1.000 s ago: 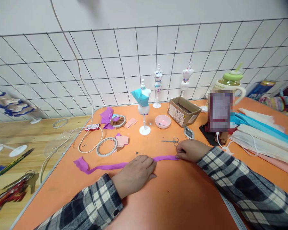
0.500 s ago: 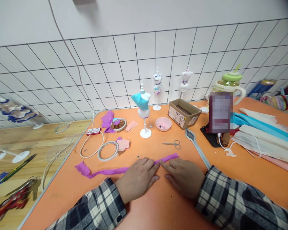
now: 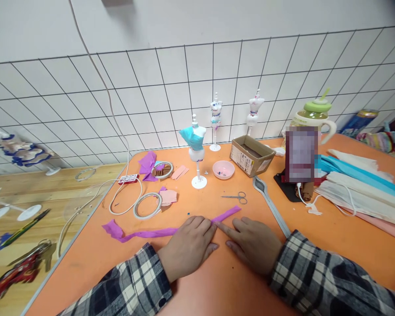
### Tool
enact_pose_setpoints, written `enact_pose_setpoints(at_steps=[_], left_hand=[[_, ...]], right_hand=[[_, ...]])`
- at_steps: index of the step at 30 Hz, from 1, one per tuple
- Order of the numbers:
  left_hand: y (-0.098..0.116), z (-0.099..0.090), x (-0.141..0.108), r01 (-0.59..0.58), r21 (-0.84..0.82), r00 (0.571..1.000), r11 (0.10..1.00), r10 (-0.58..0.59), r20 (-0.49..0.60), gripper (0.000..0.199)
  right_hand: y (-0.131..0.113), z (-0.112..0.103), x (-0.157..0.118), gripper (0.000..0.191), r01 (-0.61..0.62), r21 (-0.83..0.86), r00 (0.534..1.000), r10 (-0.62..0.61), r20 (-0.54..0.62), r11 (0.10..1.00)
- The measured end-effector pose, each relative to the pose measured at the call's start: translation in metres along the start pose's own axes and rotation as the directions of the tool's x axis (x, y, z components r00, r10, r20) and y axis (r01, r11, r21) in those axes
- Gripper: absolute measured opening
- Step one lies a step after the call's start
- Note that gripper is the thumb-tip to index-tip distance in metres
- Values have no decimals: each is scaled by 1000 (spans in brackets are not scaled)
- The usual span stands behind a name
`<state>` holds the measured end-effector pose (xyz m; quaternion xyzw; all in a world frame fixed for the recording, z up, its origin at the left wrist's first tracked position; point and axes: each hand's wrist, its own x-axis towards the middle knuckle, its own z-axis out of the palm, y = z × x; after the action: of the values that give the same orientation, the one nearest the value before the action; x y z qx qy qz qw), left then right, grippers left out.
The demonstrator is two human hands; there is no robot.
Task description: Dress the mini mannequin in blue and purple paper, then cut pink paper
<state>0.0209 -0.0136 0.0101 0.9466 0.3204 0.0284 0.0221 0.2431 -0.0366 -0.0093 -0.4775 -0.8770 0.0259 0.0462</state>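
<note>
A narrow folded strip of purple crepe paper [image 3: 151, 234] lies across the orange table, its left end flared and wider. My left hand [image 3: 189, 245] rests over its middle, fingers together and bent down onto it, holding it against the tabletop. From the other side my right hand [image 3: 255, 243] touches the strip with its index fingertip close to my left fingers. Its thumb stands apart and the remaining fingers are loosely bent. Small scissors [image 3: 235, 197] lie just beyond the strip. A miniature dress form [image 3: 196, 153] with turquoise paper on its bust stands upright behind my hands.
Tape rolls [image 3: 148, 206] and paper scraps lie left, beside a white cable. A pink bowl [image 3: 223, 170] and cardboard box [image 3: 252, 156] stand behind the scissors. To the right are a phone [image 3: 301, 153], a mug [image 3: 329, 131] and crepe sheets [image 3: 355, 191].
The strip's right end has swung a little away from me and to the left. My right fingertip has shifted slightly left; my left hand stays nearly in place.
</note>
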Motion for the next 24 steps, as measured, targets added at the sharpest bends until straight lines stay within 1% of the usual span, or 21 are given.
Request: enact_pose_setpoints(at_steps=[4,8,10,12,14,16,18,21,24], left_hand=[[1,-1,0,5,27,1000,1000,-6,27,40],[3,-1,-1,-3,78,999,997,0,42,39],[4,0,-1,-5,88,999,996,1,45,39],[4,1,-1,-4,83,999,997,2,32,40],[1,1,-2,-15,61,1000,998,14,10,41],[-4,-1,-4,-63,21,998,998,63,-11,37],[-11,-4,-7,-124,-17,992,992,123,-30,32],[-21,-9,-11,-145,-37,988,989,143,-58,28],[-27,-10,-13,-142,-34,988,989,140,-66,29]], right_hand=[[4,-1,2,46,-46,14,998,45,34,999],[15,-6,5,42,-104,-21,994,105,41,994],[22,-7,6,43,-111,-27,993,112,31,993],[29,-7,8,44,-89,10,996,89,-4,996],[37,-6,10,47,-50,94,995,57,-77,994],[47,-7,12,51,14,182,985,18,-171,983],[56,-7,15,49,88,242,975,-33,-222,966],[61,-8,20,30,154,319,973,-87,-214,935],[57,-5,23,24,161,398,977,-90,-191,903]])
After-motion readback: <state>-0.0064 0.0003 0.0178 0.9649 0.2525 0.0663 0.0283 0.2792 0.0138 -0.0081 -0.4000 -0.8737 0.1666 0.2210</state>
